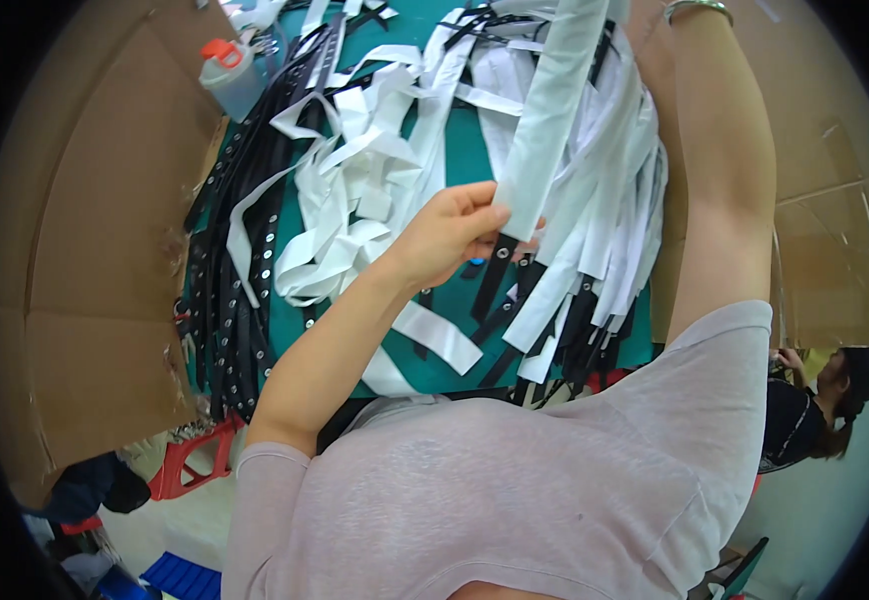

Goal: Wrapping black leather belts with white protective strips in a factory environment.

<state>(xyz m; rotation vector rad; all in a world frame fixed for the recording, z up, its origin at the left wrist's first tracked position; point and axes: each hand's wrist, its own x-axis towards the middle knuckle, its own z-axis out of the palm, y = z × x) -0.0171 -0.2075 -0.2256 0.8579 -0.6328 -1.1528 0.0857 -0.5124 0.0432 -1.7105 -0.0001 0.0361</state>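
My left hand (445, 235) pinches the lower end of a long strap (545, 120) covered by a flat white strip. Out of the strip's lower end sticks a black tip (496, 278) with a metal eyelet. The strap runs up and slightly right, past the top edge. My right forearm (725, 130) reaches far up on the right; its hand lies beyond the picture. Beside the held strap hangs a thick bundle of similar white-covered straps (620, 200), black ends downward. Left of my left hand lies a tangle of loose white strips (355, 180).
Black straps with eyelets (240, 260) lie along the left of the green table (465, 150). A clear bottle with an orange cap (227, 75) stands behind them. Cardboard walls (105, 230) flank both sides. A red stool (195, 465) and another person (815, 410) are lower down.
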